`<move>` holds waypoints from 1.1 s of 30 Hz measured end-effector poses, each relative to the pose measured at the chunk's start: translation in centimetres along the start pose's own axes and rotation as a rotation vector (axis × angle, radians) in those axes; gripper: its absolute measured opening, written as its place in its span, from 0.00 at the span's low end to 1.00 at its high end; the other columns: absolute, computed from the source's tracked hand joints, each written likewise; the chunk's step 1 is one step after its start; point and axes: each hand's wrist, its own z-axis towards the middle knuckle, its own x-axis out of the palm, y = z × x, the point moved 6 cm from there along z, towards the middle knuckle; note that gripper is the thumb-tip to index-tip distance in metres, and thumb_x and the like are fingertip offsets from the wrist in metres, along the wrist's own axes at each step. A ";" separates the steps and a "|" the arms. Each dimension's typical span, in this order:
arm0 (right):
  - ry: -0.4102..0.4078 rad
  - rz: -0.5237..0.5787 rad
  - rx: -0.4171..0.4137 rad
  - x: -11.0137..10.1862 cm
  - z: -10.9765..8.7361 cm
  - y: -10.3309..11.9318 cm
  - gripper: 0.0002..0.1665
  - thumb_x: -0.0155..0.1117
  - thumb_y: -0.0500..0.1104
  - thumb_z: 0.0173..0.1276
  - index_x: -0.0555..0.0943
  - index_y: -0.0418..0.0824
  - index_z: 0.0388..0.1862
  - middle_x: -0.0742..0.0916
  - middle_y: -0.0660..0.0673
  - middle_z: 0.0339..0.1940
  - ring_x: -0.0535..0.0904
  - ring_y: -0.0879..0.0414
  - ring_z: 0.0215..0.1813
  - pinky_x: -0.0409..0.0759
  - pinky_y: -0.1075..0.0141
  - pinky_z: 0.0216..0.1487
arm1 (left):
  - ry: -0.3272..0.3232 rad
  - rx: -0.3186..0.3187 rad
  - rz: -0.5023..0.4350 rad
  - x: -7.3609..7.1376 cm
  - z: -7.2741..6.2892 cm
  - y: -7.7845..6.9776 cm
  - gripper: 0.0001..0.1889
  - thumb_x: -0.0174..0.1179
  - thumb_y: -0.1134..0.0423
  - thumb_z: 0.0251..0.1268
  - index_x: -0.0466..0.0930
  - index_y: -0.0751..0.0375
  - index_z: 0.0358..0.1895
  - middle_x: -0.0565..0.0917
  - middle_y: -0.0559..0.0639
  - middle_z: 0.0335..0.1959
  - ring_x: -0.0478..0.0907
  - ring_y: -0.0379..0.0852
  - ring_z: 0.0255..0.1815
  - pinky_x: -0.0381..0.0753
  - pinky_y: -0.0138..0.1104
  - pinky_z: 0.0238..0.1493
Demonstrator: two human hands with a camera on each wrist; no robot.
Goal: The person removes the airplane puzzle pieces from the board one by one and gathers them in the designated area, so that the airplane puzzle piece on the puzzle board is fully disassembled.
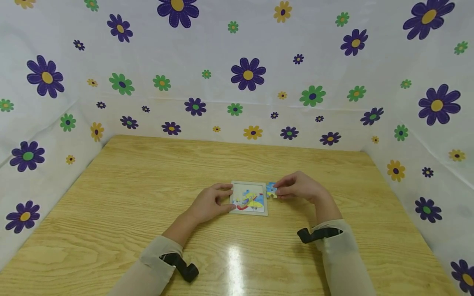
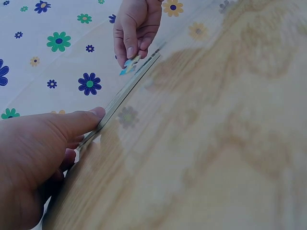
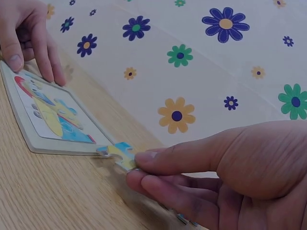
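Observation:
A square jigsaw puzzle tray (image 1: 249,182) with a pale rim lies on the table. Part of a yellow airplane picture (image 3: 53,112) fills its near side; bare backing shows along the far side. My left hand (image 1: 209,202) grips the tray's left side, thumb at the near corner and fingers farther back along the edge. Just off the tray's right edge, my right hand (image 1: 300,188) pinches a blue and yellow puzzle piece (image 3: 120,154) between thumb and fingertips. Under the right fingers, a small blue bit (image 3: 184,219) shows in the right wrist view, mostly hidden.
The wooden table (image 1: 148,172) extends around the tray on all sides. White cloth (image 1: 207,49) with printed flowers rises behind and at both sides. Black straps (image 1: 320,234) with small mounts sit at both sleeve cuffs.

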 end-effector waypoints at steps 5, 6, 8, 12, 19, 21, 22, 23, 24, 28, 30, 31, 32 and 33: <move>0.002 -0.014 0.029 -0.1 -0.1 -0.2 0.17 0.70 0.36 0.66 0.84 0.29 0.52 0.88 0.39 0.46 0.87 0.56 0.41 0.86 0.62 0.46 | 0.005 -0.006 -0.009 0.0 0.0 0.1 0.28 0.72 0.56 0.60 0.80 0.66 0.62 0.78 0.52 0.67 0.68 0.33 0.25 0.69 0.26 0.29; 0.005 -0.019 0.030 0.0 -0.2 -0.3 0.17 0.70 0.36 0.66 0.84 0.29 0.52 0.88 0.40 0.45 0.87 0.56 0.41 0.86 0.62 0.46 | 0.005 -0.006 -0.011 0.0 0.0 0.0 0.28 0.72 0.56 0.60 0.80 0.66 0.61 0.78 0.52 0.67 0.68 0.33 0.25 0.69 0.26 0.29; 0.001 -0.019 0.040 0.1 -0.1 -0.3 0.16 0.70 0.36 0.66 0.84 0.30 0.51 0.88 0.40 0.44 0.87 0.56 0.40 0.86 0.63 0.46 | 0.006 -0.008 -0.012 0.0 0.0 0.0 0.28 0.72 0.56 0.60 0.80 0.66 0.61 0.78 0.52 0.66 0.68 0.33 0.25 0.69 0.27 0.29; 0.011 -0.023 0.040 0.2 -0.1 -0.4 0.16 0.70 0.36 0.66 0.84 0.29 0.51 0.88 0.40 0.44 0.87 0.56 0.40 0.86 0.62 0.46 | 0.010 -0.017 -0.012 0.0 0.0 0.0 0.28 0.72 0.56 0.60 0.80 0.65 0.62 0.78 0.51 0.66 0.68 0.33 0.25 0.69 0.27 0.29; 0.040 -0.014 0.010 0.6 -0.1 0.0 0.15 0.68 0.34 0.67 0.83 0.26 0.50 0.88 0.38 0.42 0.87 0.57 0.39 0.86 0.63 0.45 | 0.008 -0.006 -0.014 -0.1 0.0 -0.1 0.28 0.72 0.56 0.60 0.80 0.66 0.62 0.78 0.52 0.66 0.68 0.34 0.25 0.69 0.27 0.29; 0.045 -0.015 0.012 0.7 0.0 0.0 0.15 0.68 0.34 0.67 0.83 0.26 0.50 0.88 0.38 0.42 0.87 0.57 0.38 0.86 0.63 0.45 | 0.006 -0.003 -0.014 0.0 0.0 -0.1 0.28 0.72 0.56 0.60 0.80 0.66 0.62 0.78 0.52 0.66 0.68 0.34 0.25 0.69 0.27 0.29; 0.046 -0.015 0.015 0.8 0.0 0.0 0.15 0.68 0.34 0.67 0.83 0.26 0.49 0.88 0.38 0.42 0.87 0.57 0.38 0.86 0.63 0.44 | 0.006 -0.003 -0.013 0.0 0.0 -0.1 0.28 0.72 0.56 0.60 0.80 0.66 0.62 0.78 0.52 0.66 0.68 0.33 0.25 0.69 0.27 0.29; 0.046 -0.015 0.018 0.8 0.0 0.0 0.14 0.68 0.34 0.67 0.83 0.26 0.49 0.88 0.38 0.42 0.87 0.57 0.38 0.86 0.63 0.44 | 0.005 -0.003 -0.014 0.0 0.0 -0.1 0.28 0.72 0.56 0.60 0.80 0.66 0.62 0.78 0.52 0.66 0.67 0.33 0.25 0.69 0.27 0.29; 0.044 -0.017 0.022 0.8 0.0 0.0 0.14 0.68 0.34 0.67 0.83 0.26 0.49 0.88 0.38 0.42 0.87 0.57 0.38 0.86 0.63 0.44 | 0.005 -0.002 -0.012 0.0 0.0 -0.1 0.28 0.72 0.56 0.60 0.80 0.66 0.62 0.78 0.52 0.66 0.68 0.33 0.25 0.69 0.27 0.29; 0.040 -0.020 0.033 0.8 0.0 0.0 0.14 0.68 0.33 0.66 0.83 0.26 0.48 0.88 0.38 0.41 0.87 0.57 0.37 0.86 0.63 0.43 | 0.003 0.000 -0.012 -0.1 0.0 -0.2 0.28 0.72 0.56 0.60 0.80 0.66 0.62 0.78 0.52 0.67 0.68 0.33 0.25 0.70 0.27 0.29; 0.040 -0.021 0.034 0.8 0.0 0.0 0.14 0.69 0.33 0.66 0.83 0.26 0.48 0.88 0.38 0.40 0.86 0.57 0.36 0.86 0.64 0.43 | 0.004 0.001 -0.014 -0.1 0.0 -0.2 0.28 0.72 0.56 0.60 0.80 0.66 0.62 0.78 0.53 0.67 0.68 0.34 0.25 0.70 0.27 0.29; 0.040 -0.022 0.034 0.8 0.0 0.0 0.14 0.69 0.33 0.66 0.83 0.26 0.48 0.88 0.39 0.40 0.86 0.57 0.36 0.86 0.64 0.42 | 0.006 0.000 -0.015 -0.1 0.0 -0.2 0.28 0.72 0.56 0.60 0.80 0.66 0.62 0.78 0.52 0.67 0.68 0.34 0.25 0.69 0.27 0.29; 0.039 -0.021 0.034 0.8 0.0 -0.1 0.14 0.69 0.34 0.66 0.83 0.26 0.47 0.89 0.39 0.40 0.86 0.57 0.36 0.86 0.64 0.42 | 0.007 0.000 -0.014 -0.1 0.0 -0.2 0.28 0.72 0.56 0.60 0.80 0.66 0.62 0.78 0.52 0.66 0.68 0.34 0.25 0.69 0.27 0.29; 0.038 -0.023 0.034 0.8 0.1 -0.1 0.14 0.69 0.34 0.66 0.83 0.26 0.47 0.89 0.39 0.40 0.86 0.57 0.35 0.86 0.64 0.42 | 0.007 0.000 -0.015 -0.1 0.0 -0.2 0.28 0.72 0.56 0.60 0.80 0.66 0.62 0.78 0.52 0.66 0.68 0.34 0.25 0.69 0.27 0.29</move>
